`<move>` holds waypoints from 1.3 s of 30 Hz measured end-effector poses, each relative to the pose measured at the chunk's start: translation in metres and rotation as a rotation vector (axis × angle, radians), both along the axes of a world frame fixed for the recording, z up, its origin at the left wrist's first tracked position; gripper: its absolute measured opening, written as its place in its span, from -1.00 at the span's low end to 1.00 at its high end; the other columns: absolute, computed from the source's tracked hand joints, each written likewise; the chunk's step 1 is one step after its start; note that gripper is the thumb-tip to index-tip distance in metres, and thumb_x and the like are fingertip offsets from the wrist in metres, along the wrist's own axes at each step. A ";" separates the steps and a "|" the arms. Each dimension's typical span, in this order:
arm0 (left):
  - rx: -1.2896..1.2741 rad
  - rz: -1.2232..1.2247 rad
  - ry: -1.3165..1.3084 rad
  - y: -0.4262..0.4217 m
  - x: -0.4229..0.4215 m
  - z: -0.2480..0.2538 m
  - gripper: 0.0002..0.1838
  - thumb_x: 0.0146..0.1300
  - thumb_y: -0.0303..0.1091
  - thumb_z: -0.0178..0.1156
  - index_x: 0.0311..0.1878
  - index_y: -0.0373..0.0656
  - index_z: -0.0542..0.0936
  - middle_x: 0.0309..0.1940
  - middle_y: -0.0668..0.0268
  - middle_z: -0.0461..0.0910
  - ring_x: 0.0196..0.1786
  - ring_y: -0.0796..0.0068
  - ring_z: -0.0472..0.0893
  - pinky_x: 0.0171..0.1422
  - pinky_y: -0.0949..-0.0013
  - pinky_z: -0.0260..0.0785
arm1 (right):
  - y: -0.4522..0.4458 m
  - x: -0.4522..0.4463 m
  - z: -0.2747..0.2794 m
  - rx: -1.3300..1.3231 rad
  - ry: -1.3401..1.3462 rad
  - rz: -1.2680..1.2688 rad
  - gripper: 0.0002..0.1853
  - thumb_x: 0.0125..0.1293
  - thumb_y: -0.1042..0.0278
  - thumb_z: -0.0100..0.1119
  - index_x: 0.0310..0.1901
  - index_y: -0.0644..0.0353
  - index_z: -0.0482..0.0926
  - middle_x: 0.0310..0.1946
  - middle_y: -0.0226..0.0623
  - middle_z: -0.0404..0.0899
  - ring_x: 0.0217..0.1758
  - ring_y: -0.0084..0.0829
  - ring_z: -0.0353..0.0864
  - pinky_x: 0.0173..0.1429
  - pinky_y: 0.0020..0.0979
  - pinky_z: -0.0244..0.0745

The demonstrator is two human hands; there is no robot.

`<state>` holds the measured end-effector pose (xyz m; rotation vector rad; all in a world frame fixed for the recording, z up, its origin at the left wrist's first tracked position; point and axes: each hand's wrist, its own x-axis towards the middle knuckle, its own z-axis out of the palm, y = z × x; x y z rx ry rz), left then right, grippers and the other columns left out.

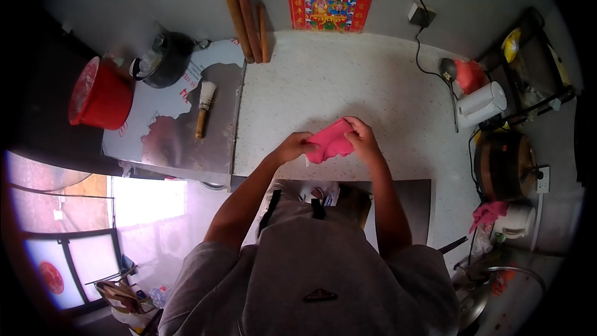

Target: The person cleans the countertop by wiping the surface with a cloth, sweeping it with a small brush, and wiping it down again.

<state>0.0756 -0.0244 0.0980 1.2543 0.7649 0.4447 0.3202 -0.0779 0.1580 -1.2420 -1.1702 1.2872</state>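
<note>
A pink cloth (331,142) is stretched between my two hands, just above the front part of the speckled white countertop (298,87). My left hand (295,147) pinches its left edge, with the thumb on top. On the other side, my right hand (363,139) grips the upper right corner, fingers behind and thumb in front. The cloth looks folded or bunched, and its lower edge hangs in soft folds. Parts of the fingers are hidden behind it.
Left, a metal worktop (217,143) holds a brush (205,109), a dark pot (165,59) and a red bucket (102,96). Wooden poles (239,12) lean at the back. Right are a ladle (449,78), a white kettle (482,104), a brown cooker (507,165) and another pink cloth (488,213).
</note>
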 end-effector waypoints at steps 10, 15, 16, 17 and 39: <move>-0.283 0.274 -0.212 0.003 -0.010 0.022 -0.77 0.29 -0.49 0.33 0.00 -0.20 0.60 -0.17 0.35 0.65 -0.05 0.53 0.59 0.08 0.40 0.43 | -0.018 -0.002 -0.054 -0.198 0.225 -0.148 -0.65 0.51 0.35 0.03 0.25 0.23 0.46 -0.04 -0.28 0.64 -0.08 -0.51 0.65 -0.04 -0.44 0.61; -0.227 0.322 -0.159 0.007 -0.020 -0.008 -0.77 0.35 -0.46 0.27 0.06 -0.13 0.58 -0.04 0.36 0.65 0.07 0.50 0.60 0.18 0.36 0.45 | -0.029 0.002 -0.059 -0.286 0.309 -0.170 -0.59 0.50 0.38 0.02 0.33 0.21 0.36 0.03 -0.21 0.62 0.00 -0.41 0.66 0.07 -0.32 0.61; -0.282 0.366 -0.206 0.006 -0.020 -0.005 -0.77 0.38 -0.46 0.25 0.07 -0.13 0.58 -0.04 0.35 0.65 0.06 0.50 0.61 0.17 0.36 0.47 | -0.032 0.002 -0.056 -0.277 0.469 -0.141 -0.59 0.50 0.39 0.02 0.33 0.21 0.36 0.06 -0.20 0.61 0.04 -0.38 0.65 0.11 -0.29 0.59; -0.337 0.411 -0.252 0.005 -0.020 -0.003 -0.78 0.40 -0.45 0.23 0.08 -0.14 0.57 -0.04 0.34 0.64 0.05 0.49 0.62 0.15 0.36 0.49 | -0.035 0.004 -0.053 -0.265 0.627 -0.110 -0.58 0.49 0.40 0.03 0.33 0.21 0.35 0.08 -0.20 0.60 0.07 -0.35 0.64 0.14 -0.25 0.57; -0.550 0.262 -0.444 -0.034 0.029 0.013 -0.50 0.54 -0.05 -0.05 0.41 -0.08 0.30 0.22 0.24 0.53 0.20 0.35 0.56 0.23 0.19 0.48 | -0.028 -0.089 -0.107 0.087 0.153 -0.418 -0.55 0.32 0.51 0.22 0.23 0.29 0.43 0.03 -0.25 0.60 0.01 -0.46 0.61 0.07 -0.44 0.54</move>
